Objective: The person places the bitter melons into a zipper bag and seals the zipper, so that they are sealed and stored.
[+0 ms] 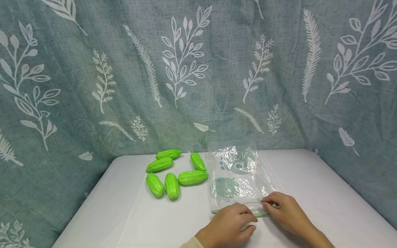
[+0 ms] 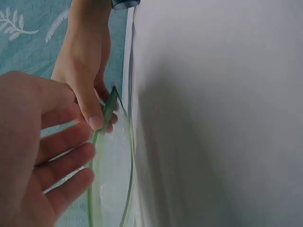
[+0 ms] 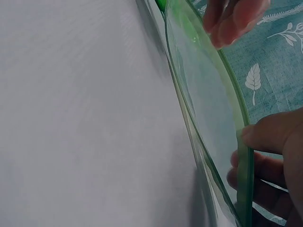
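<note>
A clear plastic zip bag with pale printed shapes and a green edge lies flat on the table, its green mouth toward me. My right hand pinches the upper lip of the mouth between thumb and fingers, near the right end. In the right wrist view the green strip is lifted, and the two lips stand apart. My left hand is over the left part of the mouth. Its fingers are loosely bent beside the green strip and grip nothing visible; whether they touch it, I cannot tell.
Several bright green, ridged, gourd-like vegetables lie on the white table left of the bag. Behind the table hangs a grey-green curtain with white leaf prints, also running down both sides.
</note>
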